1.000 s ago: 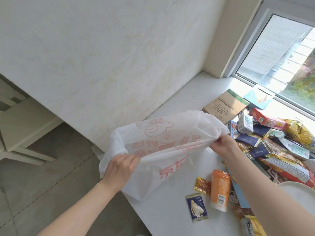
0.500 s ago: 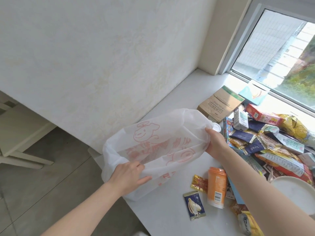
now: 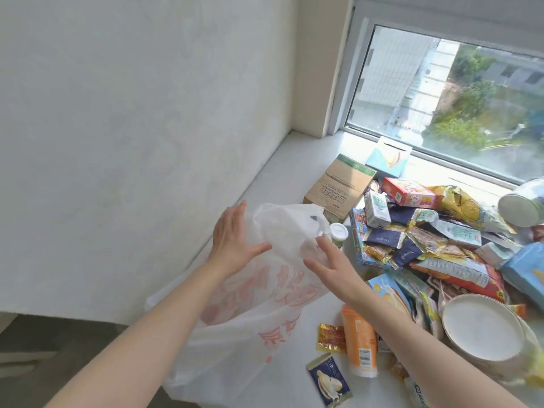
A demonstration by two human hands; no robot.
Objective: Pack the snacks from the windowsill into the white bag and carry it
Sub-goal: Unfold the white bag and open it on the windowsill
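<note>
The white bag [image 3: 265, 304] is draped over the windowsill [image 3: 294, 160] edge, with its red-printed body hanging past the edge and its top bunched up between both hands. The left hand [image 3: 232, 242] is laid flat against the bag's left side, fingers straight and held close together, thumb stretched out across the bag. The right hand [image 3: 329, 266] is set against the bag's right side, fingers straight and fanned apart. Nothing is pinched by either hand. Just behind the bag a brown cardboard box [image 3: 338, 187] is seen, and a white-capped bottle [image 3: 338, 231] is tucked right beside the bag's crumpled top. To the bag's right the snacks [image 3: 426, 240] are heaped, untouched. Just right of the bag's lower part, an orange tube [image 3: 359, 346], a gold sachet [image 3: 331, 338] and a blue sachet [image 3: 329, 379] are laid out.
</note>
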